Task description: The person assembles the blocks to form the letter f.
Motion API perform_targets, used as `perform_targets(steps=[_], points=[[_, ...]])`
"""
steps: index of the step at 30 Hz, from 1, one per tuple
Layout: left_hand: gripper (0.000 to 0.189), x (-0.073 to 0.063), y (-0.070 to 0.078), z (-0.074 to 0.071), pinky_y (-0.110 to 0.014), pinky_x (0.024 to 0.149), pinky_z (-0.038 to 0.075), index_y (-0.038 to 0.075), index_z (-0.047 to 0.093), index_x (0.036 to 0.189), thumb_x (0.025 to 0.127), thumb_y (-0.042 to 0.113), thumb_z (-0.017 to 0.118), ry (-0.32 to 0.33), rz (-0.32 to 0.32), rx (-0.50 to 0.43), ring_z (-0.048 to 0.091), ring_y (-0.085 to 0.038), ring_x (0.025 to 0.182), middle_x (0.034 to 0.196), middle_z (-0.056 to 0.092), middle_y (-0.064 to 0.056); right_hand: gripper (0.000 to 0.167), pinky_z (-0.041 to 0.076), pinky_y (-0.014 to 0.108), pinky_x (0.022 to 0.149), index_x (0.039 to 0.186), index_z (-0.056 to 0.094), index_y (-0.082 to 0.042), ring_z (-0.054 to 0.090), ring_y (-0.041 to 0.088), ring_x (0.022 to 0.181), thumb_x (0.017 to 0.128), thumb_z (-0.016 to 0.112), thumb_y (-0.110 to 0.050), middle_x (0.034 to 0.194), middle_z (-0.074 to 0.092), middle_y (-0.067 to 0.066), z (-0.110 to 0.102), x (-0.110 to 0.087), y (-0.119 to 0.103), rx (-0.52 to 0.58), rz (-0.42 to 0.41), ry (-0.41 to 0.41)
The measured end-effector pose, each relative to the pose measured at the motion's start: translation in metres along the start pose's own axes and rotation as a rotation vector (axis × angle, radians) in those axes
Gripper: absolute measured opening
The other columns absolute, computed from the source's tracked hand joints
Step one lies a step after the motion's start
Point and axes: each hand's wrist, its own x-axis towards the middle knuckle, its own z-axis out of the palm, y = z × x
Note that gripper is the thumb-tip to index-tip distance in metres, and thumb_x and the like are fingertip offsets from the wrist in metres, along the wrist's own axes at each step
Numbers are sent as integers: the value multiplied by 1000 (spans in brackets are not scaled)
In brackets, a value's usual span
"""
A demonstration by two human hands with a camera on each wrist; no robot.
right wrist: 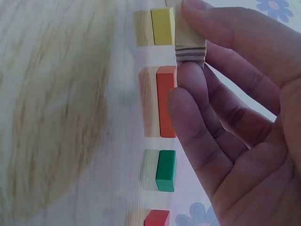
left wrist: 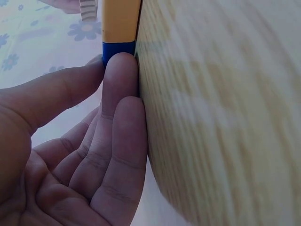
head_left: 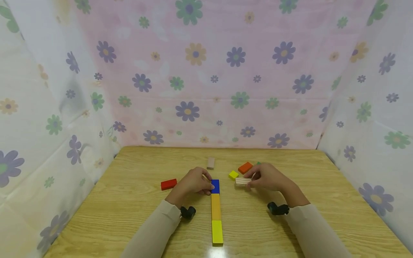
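Note:
A straight row runs away from the front of the table: a yellow block (head_left: 217,232), a light orange block (head_left: 216,207) and a blue block (head_left: 215,186) at its far end. My left hand (head_left: 195,181) holds the blue block by its left side and far corner, thumb and fingertips against it. In the left wrist view, the fingers (left wrist: 127,136) lie low along the tabletop and partly cover the blue block (left wrist: 117,48). To the right of the row, my right hand (head_left: 269,177) pinches a plain wooden block (head_left: 242,181) with striped grain between thumb and fingers.
Beyond the right hand lie a small yellow block (head_left: 233,175), an orange block (head_left: 245,167) and a partly hidden green block (right wrist: 166,171). A red block (head_left: 169,184) is left of the left hand. Another plain wooden block (head_left: 210,163) sits farther back, before the flowered cloth (head_left: 213,118).

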Motion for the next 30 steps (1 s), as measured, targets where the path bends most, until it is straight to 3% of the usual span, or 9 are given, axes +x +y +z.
perform_targets(steps=[18,30], points=[[25,0,0,-1,-35,66,63,2,67,111,91,9,79,-10,7,-16,75,-23,70,84,76,-9,25,59,29,71,108,80,-16,70,15,85,85,87,-24,101,74,2,9,14,-16,32,10,0],[24,0,1,-1,-35,65,63,2,67,111,91,8,79,-7,1,-7,75,-22,69,83,76,-9,24,61,28,75,106,81,-16,73,13,88,85,88,-25,108,75,3,17,23,-15,18,-33,-8]])
